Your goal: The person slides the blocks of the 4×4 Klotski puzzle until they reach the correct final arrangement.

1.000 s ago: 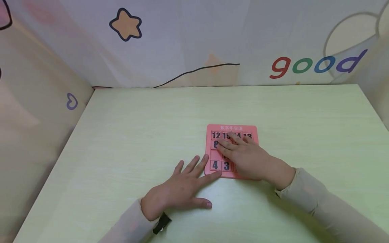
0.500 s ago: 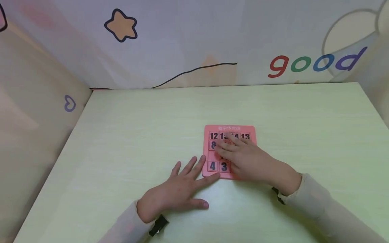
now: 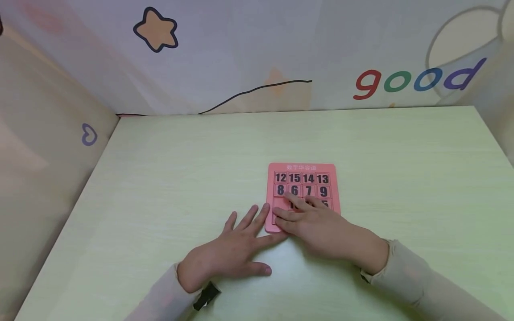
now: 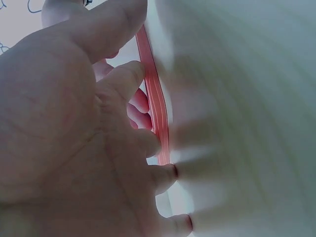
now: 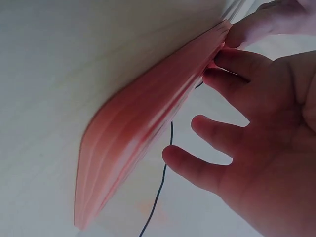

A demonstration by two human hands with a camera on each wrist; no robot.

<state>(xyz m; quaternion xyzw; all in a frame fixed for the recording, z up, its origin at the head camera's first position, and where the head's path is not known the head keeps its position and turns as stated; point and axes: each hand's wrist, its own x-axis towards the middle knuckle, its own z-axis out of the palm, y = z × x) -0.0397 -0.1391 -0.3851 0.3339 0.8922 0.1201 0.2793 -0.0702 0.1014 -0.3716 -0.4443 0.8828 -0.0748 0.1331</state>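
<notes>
A pink number puzzle board lies flat on the table, its top row reading 12, 15, 14, 13 and its second row 8, 6, 7, 9. The left hand lies spread at the board's lower left corner, fingertips touching its edge. Over the lower rows reaches the right hand, palm down, fingers extended; it hides most of the bottom row. In the left wrist view the board's side runs along the left hand's fingertips. The right wrist view shows the right hand's fingers at the board's edge.
Around the board spreads a pale green tabletop. Behind it stands a printed wall with a star and the word "good". Another wall panel rises on the left. A black band shows at the left wrist.
The right hand has moved down the board toward its lower edge, uncovering the upper two rows. The left hand keeps its place at the corner. The head view has shifted slightly.
</notes>
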